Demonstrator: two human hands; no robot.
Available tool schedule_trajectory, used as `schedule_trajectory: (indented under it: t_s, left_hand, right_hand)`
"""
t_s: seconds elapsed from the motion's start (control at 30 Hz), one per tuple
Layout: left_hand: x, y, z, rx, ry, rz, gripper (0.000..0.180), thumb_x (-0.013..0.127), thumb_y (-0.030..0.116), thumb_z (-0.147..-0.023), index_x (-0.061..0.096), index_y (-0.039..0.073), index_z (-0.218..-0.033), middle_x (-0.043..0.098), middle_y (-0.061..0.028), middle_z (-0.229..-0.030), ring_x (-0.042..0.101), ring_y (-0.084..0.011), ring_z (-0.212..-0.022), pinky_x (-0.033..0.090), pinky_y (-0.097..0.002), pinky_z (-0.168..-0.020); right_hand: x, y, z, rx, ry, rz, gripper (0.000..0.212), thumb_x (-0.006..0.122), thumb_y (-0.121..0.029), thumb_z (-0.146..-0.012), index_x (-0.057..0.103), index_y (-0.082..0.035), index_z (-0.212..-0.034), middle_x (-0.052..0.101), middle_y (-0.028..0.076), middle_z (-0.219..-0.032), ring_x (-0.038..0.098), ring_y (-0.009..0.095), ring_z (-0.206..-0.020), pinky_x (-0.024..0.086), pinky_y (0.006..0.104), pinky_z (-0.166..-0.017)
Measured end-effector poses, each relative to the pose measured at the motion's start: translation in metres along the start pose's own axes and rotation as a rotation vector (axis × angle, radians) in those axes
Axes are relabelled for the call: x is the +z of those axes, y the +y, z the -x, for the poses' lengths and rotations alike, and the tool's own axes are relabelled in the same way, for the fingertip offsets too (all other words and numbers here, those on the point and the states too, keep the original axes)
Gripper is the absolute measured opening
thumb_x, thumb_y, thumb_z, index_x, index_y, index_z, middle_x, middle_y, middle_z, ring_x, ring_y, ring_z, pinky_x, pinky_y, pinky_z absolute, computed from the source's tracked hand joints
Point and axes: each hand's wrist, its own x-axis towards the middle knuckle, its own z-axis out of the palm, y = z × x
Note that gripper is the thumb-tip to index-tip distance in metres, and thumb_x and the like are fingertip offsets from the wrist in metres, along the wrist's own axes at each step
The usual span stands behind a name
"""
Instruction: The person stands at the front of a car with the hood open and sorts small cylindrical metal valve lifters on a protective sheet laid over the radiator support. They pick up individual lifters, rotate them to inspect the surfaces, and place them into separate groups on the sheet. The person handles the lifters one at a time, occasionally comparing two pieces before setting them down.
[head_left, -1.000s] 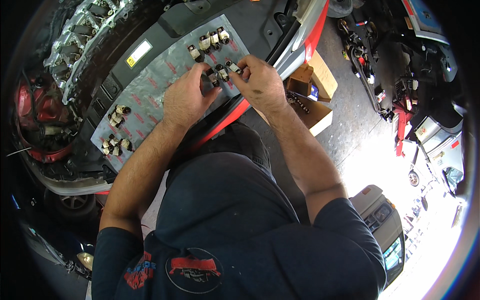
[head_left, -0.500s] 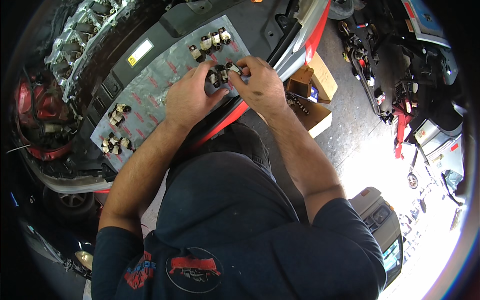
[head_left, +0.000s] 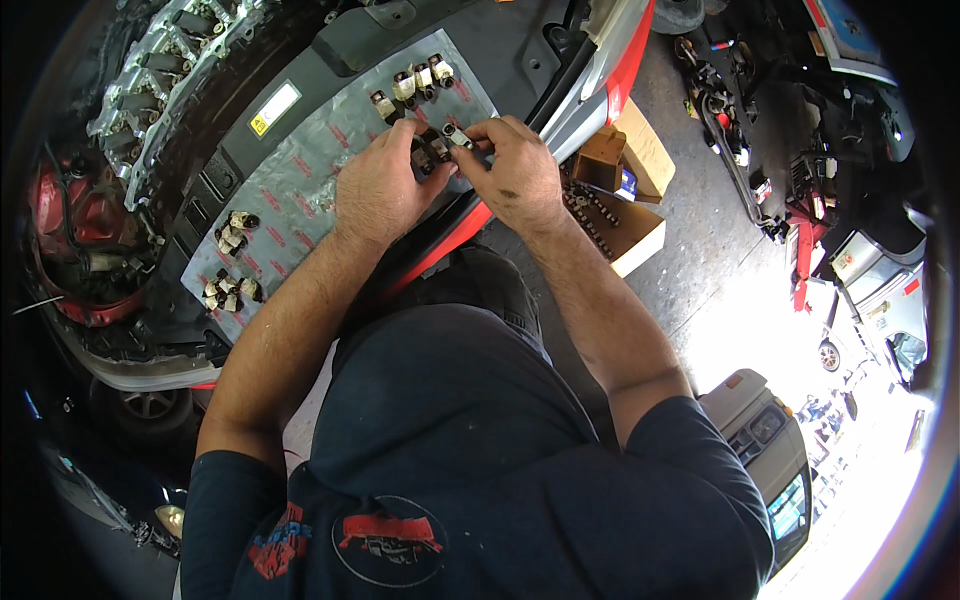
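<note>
Small dark cylindrical metal parts wrapped in pale tape are between my hands at the near right of a grey plastic sheet (head_left: pixel 318 150). My left hand (head_left: pixel 382 188) curls round two of these taped cylinders (head_left: pixel 430 152), thumb on the near side and fingers on the far side. In my right hand (head_left: pixel 515 172), thumb and forefinger pinch another taped cylinder (head_left: pixel 457 136), which is tilted right beside the first two. Just beyond my left fingers, several similar cylinders (head_left: pixel 404 88) stand in a row on the sheet. My fingers partly hide the lower ends of the held parts.
More taped parts (head_left: pixel 230 288) lie at the sheet's left end. The sheet rests across the front of a red car's engine bay, with a metal engine head (head_left: pixel 165 75) at the far left. Open cardboard boxes (head_left: pixel 632 236) stand on the floor at right, one with dark metal parts inside.
My left thumb has closed in against the two cylinders, which sit slightly lower. My right hand has shifted a little left, and its cylinder's pale side shows more.
</note>
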Motion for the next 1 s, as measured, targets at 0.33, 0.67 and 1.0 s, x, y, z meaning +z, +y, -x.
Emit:
schedule_trajectory:
  t_s: [0.33,0.67,1.0]
  left_hand:
    - [-0.002,-0.001,0.001,0.028,0.011,0.005,0.054,0.083,0.039,-0.084,0.061,0.012,-0.125,0.072,-0.0125,-0.103,0.071,-0.0330,-0.097,0.057,-0.0437,-0.082]
    - [0.000,-0.002,0.002,0.044,0.039,0.006,0.054,0.083,0.039,-0.084,0.061,0.012,-0.126,0.071,-0.0125,-0.099,0.071,-0.0315,-0.094,0.057,-0.0429,-0.080]
    - [0.000,-0.002,0.001,0.025,0.021,0.012,0.055,0.084,0.038,-0.084,0.061,0.011,-0.126,0.070,-0.0114,-0.095,0.071,-0.0293,-0.090,0.057,-0.0421,-0.079]
  right_hand:
    - [0.003,0.002,0.001,-0.021,0.103,0.110,0.030,0.080,-0.025,-0.084,0.073,-0.004,-0.104,0.070,0.011,-0.093,0.071,0.025,-0.087,0.058,0.0384,-0.078]
    - [0.001,-0.006,-0.001,0.160,0.203,-0.073,0.031,0.079,-0.029,-0.085,0.075,-0.002,-0.100,0.073,0.010,-0.088,0.072,0.022,-0.081,0.058,0.0343,-0.077]
    - [-0.008,-0.008,-0.002,0.184,0.181,-0.111,0.033,0.080,-0.028,-0.087,0.075,-0.001,-0.106,0.071,0.007,-0.084,0.067,0.015,-0.076,0.056,0.0306,-0.074]
